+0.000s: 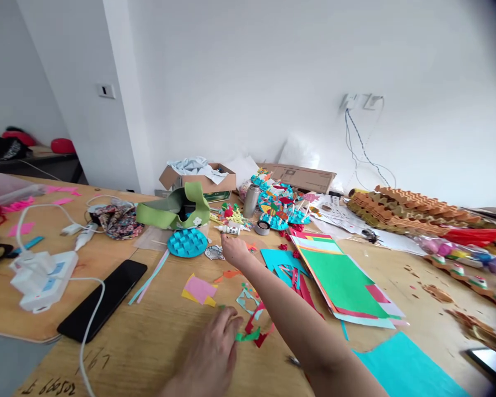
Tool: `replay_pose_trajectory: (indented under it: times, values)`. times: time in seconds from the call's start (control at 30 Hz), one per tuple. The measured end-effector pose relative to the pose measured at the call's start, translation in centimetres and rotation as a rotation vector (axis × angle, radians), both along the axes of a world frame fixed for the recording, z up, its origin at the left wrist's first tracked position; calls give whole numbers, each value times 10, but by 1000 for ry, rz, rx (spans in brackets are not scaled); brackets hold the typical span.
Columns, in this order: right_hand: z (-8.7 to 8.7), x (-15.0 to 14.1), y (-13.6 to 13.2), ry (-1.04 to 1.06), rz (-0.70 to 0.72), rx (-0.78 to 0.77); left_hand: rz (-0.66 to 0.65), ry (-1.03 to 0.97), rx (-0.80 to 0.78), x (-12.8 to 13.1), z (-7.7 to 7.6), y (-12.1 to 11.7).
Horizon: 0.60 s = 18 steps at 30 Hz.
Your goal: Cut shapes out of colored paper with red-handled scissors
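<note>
My right hand (235, 251) is stretched far forward across the table, at a small white glue bottle (231, 229) lying on its side. Its fingers are mostly hidden, so whether they grip the bottle is unclear. Close to me, my left hand (215, 344) rests low over the wood with fingers curled together; a bit of green shows at its tips, too small to name. Beside it lie green paper scrap (248, 334) and red paper strips (261, 337). Pink and yellow paper pieces (200, 289) are just beyond. A blue woven paper disc (187, 242) lies left of the bottle.
A black phone (103, 298) and white power strip (45, 281) with cables are at left. Coloured paper sheets (343, 281) are stacked right of my arm. Behind stand a green felt bag (169, 209), a metal flask (251, 200) and blue paper crafts (276, 201); egg trays (413, 209) are far right.
</note>
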State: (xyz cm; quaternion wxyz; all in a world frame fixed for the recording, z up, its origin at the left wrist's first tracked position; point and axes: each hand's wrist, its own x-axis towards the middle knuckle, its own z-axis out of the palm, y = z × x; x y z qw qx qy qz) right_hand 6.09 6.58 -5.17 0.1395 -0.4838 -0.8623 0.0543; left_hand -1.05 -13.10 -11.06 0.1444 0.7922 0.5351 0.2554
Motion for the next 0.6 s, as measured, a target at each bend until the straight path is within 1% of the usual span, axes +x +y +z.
replay_pose_trajectory:
  times: [0.1, 0.17, 0.23, 0.3, 0.37, 0.43, 0.53, 0.57, 0.6]
  values:
    - [-3, -11, 9, -73, -17, -15, -3, 15, 45, 0, -4, 0]
    - [-1, -12, 7, -93, -21, -24, -6, 12, 51, 1, -5, 0]
    - [5, -6, -2, -93, -24, -29, -15, 15, 33, 2, -5, 0]
    - [13, 8, -18, -72, -24, -28, -11, 30, 19, 2, -3, -1]
    - [20, 30, -42, -35, -19, -27, 0, 47, 16, 2, -2, -1]
    - [25, 61, -73, -5, -11, -65, 9, 42, 32, 2, 0, -3]
    - [25, 115, -136, 47, -2, -135, -4, -8, 61, 3, 2, -6]
    - [24, 133, -160, 93, -36, -160, -13, -29, 64, 3, 3, -7]
    - [23, 149, -184, 266, -155, -178, -29, -50, 66, 2, 3, -8]
